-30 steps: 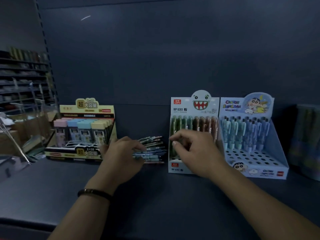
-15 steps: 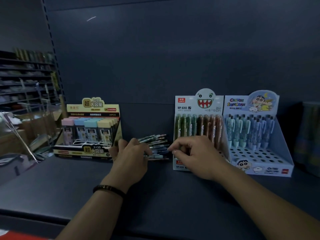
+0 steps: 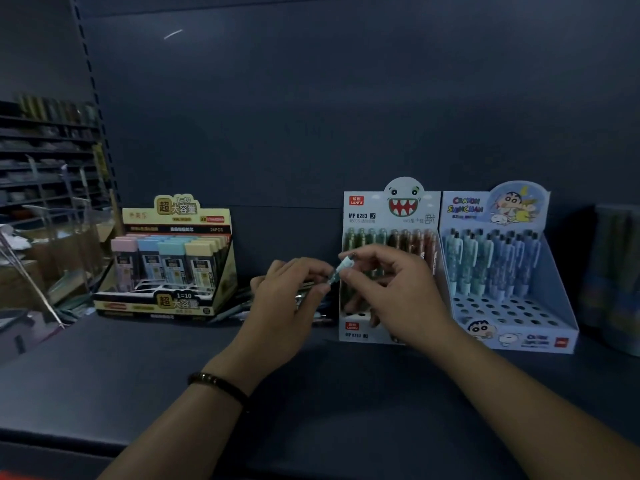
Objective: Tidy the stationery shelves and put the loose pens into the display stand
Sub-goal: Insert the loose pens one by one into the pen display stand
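My left hand (image 3: 289,299) is closed around a bundle of loose pens (image 3: 304,294), mostly hidden behind its fingers, with a few more lying on the shelf beside it. My right hand (image 3: 391,292) pinches the top end of one light blue pen (image 3: 341,270) sticking out of that bundle. Just behind my right hand stands the monster-face display stand (image 3: 391,216) with green and brown pens. To its right is the blue cartoon display stand (image 3: 540,306), with blue pens in its back rows and open holes in front.
A yellow-and-black box of pencil-lead cases (image 3: 169,261) stands at the left on the dark shelf (image 3: 311,393). Dim stacked goods (image 3: 616,271) sit at the far right. Other shop shelving (image 3: 41,161) lies beyond the left edge.
Both hands lifted off the shelf and came together. My left hand gathered the loose pens, and my right hand moved from the stand's front to pinch one blue pen.
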